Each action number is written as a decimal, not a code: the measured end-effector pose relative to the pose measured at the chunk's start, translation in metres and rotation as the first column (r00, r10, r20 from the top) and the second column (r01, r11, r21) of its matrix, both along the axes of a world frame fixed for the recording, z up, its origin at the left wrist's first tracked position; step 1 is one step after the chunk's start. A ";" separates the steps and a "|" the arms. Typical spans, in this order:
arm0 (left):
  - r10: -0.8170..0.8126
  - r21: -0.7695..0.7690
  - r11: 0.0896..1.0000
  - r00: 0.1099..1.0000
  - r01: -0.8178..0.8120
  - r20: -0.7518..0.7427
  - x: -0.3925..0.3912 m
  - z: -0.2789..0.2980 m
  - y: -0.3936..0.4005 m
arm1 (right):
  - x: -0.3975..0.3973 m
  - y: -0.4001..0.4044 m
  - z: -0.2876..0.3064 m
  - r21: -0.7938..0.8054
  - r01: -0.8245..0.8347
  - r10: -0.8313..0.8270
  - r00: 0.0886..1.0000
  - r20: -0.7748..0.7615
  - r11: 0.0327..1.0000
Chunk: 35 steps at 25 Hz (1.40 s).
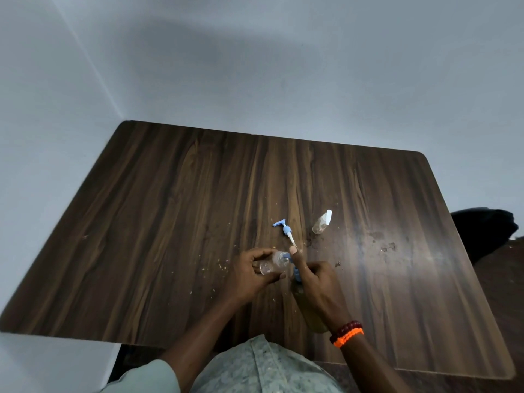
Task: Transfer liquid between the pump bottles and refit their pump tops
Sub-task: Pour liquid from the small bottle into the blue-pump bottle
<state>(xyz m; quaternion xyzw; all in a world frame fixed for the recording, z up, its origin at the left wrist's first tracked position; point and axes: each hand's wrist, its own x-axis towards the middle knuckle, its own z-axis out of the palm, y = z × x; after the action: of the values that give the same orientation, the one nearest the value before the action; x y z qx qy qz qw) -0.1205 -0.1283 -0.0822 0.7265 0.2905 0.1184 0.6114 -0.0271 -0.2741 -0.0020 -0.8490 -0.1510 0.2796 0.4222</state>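
My left hand [249, 275] grips a small clear bottle [272, 263], tilted with its open neck toward the right. My right hand [314, 282] is wrapped around the blue pump top [296, 275] of a larger bottle of yellowish liquid [309, 310], index finger stretched out over the nozzle. The nozzle meets the small bottle's neck. A loose blue pump top with a white tube [285, 229] lies on the table just beyond my hands. Further right lies a small clear bottle with a white cap [321, 222].
The dark wood table [170, 222] carries crumbs and wet smears around the hands and to the right. Grey walls close in behind and to the left. A dark object [482, 228] sits past the table's right edge.
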 end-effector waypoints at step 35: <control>0.006 -0.031 0.999 1.000 -0.007 -0.017 -0.002 -0.006 -0.001 | 0.003 0.000 -0.005 -0.024 -0.035 0.034 0.999 -0.006 0.999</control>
<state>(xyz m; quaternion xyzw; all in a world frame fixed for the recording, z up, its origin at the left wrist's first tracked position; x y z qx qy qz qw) -0.1229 -0.1295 -0.0884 0.7168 0.2999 0.1097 0.6199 -0.0239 -0.2742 -0.0072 -0.8505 -0.1610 0.2911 0.4074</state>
